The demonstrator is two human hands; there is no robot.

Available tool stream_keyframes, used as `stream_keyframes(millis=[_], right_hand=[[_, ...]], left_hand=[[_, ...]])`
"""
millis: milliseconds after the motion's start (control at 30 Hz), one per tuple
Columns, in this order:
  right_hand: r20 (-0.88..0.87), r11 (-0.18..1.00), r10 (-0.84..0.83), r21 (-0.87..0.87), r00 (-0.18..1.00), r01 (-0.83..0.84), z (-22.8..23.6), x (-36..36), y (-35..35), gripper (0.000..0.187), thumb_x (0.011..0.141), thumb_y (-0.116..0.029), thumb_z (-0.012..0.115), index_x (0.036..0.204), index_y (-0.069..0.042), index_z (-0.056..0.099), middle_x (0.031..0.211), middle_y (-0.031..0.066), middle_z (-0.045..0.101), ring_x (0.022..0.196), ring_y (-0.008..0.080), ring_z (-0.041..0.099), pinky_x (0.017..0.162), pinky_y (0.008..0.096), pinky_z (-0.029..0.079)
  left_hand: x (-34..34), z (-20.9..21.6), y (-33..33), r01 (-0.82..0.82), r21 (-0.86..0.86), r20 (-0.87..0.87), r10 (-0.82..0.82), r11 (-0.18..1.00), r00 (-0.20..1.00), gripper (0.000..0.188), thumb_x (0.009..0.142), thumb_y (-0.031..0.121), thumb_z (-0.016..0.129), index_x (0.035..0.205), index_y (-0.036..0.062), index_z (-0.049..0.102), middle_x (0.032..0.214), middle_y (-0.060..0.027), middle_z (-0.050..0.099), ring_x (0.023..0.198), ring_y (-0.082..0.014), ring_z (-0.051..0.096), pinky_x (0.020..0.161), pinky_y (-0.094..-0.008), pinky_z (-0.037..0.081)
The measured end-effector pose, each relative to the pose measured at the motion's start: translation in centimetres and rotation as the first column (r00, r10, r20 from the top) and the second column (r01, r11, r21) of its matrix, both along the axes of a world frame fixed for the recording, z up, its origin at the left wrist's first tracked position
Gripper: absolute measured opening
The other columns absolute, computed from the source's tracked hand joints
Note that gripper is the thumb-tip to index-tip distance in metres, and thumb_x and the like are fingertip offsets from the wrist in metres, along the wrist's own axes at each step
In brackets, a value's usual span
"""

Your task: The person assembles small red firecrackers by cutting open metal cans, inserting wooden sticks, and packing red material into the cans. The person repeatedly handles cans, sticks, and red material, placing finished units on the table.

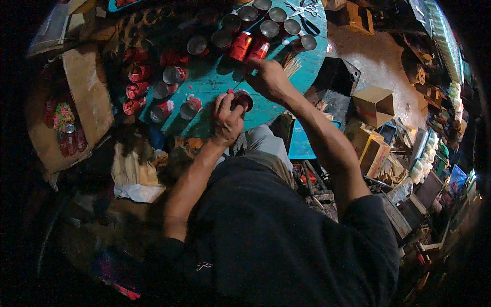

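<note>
There at the near edge of the teal wooden bench sat an open, cut-down metal can, and I had the left hand right on it, fingers curved around its side! The right hand was bunched narrow, just this side of two shiny red cylindrical cans; whether those fingers held anything, I couldn't tell. Farther out, silver-lined open cans crowded together near metal scissors with dark handles!
</note>
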State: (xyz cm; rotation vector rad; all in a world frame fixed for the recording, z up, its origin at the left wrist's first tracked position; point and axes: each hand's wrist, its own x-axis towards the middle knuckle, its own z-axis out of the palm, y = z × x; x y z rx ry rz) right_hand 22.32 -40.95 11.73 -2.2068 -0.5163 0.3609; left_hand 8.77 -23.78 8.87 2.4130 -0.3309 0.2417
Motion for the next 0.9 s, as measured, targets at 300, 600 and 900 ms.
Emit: stream_keyframes(millis=[300,600,900], right_hand=[[0.224,0.980,-0.194,0.085,0.955,0.180,-0.6,-12.9,-1.1,0.027,0.082,-0.006,0.082,0.107,-0.007,0.071,0.099,0.0070,0.073,0.087,0.0281,0.067,0.077,0.0409,0.054],[0.432,0.983,-0.010,-0.159,0.902,0.087,-2.3,-13.8,-0.9,0.032,0.082,-0.018,0.076,0.114,-0.013,0.072,0.124,0.0013,0.067,0.110,0.0286,0.059,0.094,0.0482,0.045],[0.524,0.978,0.018,-0.188,0.852,0.095,-2.6,-13.6,-1.6,0.041,0.080,-0.017,0.078,0.119,-0.011,0.071,0.126,0.0062,0.066,0.118,0.0320,0.059,0.100,0.0497,0.044]], left_hand=[[0.7,-0.5,0.7,-0.010,-0.183,-0.025,0.006,0.983,1.000,0.014,0.087,-0.001,0.068,0.100,-0.0010,0.069,0.104,-0.0148,0.065,0.097,-0.0365,0.063,0.085,-0.0447,0.054],[2.1,0.6,0.1,-0.027,-0.231,-0.155,-0.009,0.973,0.988,0.011,0.090,0.004,0.071,0.099,-0.0016,0.073,0.107,-0.0159,0.068,0.102,-0.0357,0.064,0.088,-0.0438,0.052],[2.7,-0.8,4.1,0.085,-0.328,-0.256,-0.175,0.941,0.951,0.048,0.086,-0.002,0.067,0.133,0.0018,0.062,0.128,-0.0172,0.067,0.120,-0.0383,0.062,0.105,-0.0450,0.049]])
